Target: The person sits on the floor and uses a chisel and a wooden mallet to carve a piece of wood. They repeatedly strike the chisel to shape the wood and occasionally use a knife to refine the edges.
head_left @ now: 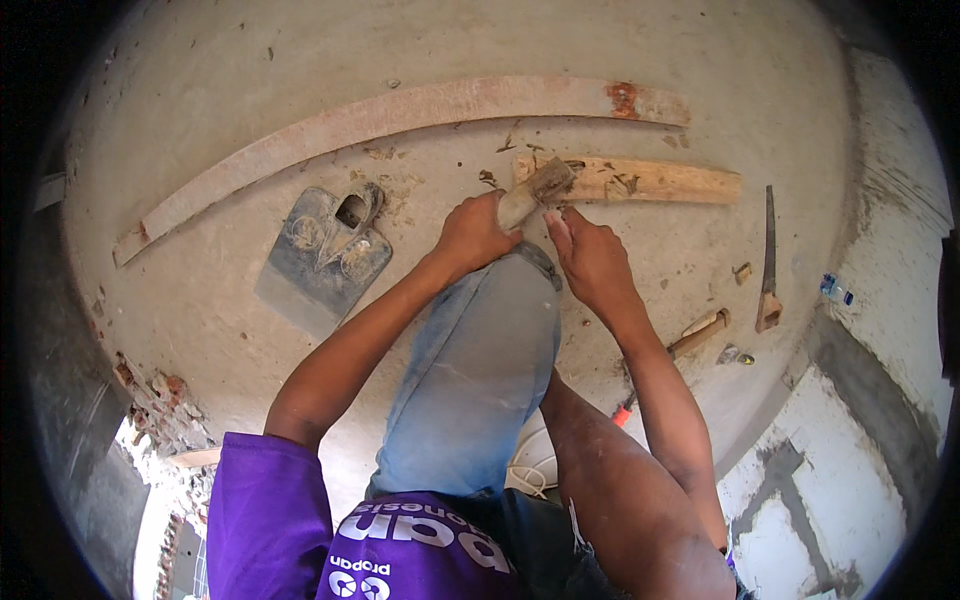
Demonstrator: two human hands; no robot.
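My left hand (478, 232) is wrapped round a pale, rounded wooden handle (546, 186). The handle slants up to the right, and its far end rests on or just over the left part of a flat wooden board (660, 181). Close to the right of the handle, my right hand (594, 258) has its fingers curled in and its thumb alongside; whatever it may grip is hidden. Both hands are just beyond my bent knee in jeans (480, 370). To the left lies a grey metal hoe head (318, 262) with a socket that has no handle in it.
A long plank (400, 116) lies beyond the board. Wood chips litter the concrete floor. On the right are a saw-like blade with a wooden grip (769, 265), a wooden-handled tool (703, 332) and a small blue-and-clear bottle (836, 289). Broken brick (160, 400) edges the left.
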